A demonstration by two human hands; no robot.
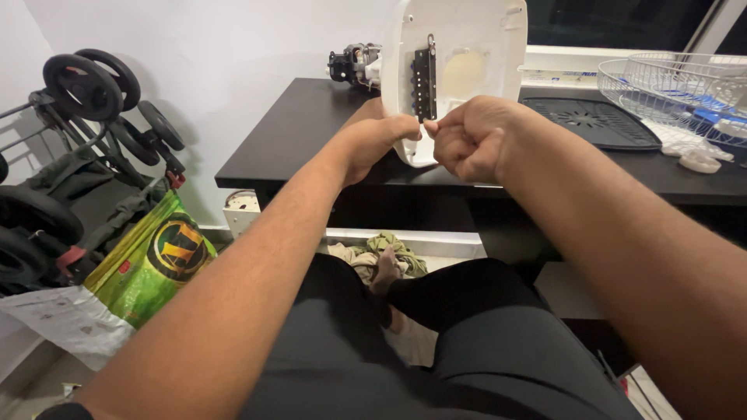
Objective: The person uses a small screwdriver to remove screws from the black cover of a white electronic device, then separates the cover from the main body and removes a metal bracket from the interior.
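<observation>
Both your hands are curled nearly into fists at the near edge of the white plastic housing [459, 70], which stands upright on the black table [296, 132]: your left hand [373, 144] grips its lower rim while your right hand [471, 140] pinches something small there, too hidden to identify. Keep the left grip firm and pull gently, straight toward you, so the housing doesn't tip toward the wire rack [685, 93] at the far right.

The white housing [455, 70] is cut off above, its pinched part seemingly hidden.
</observation>
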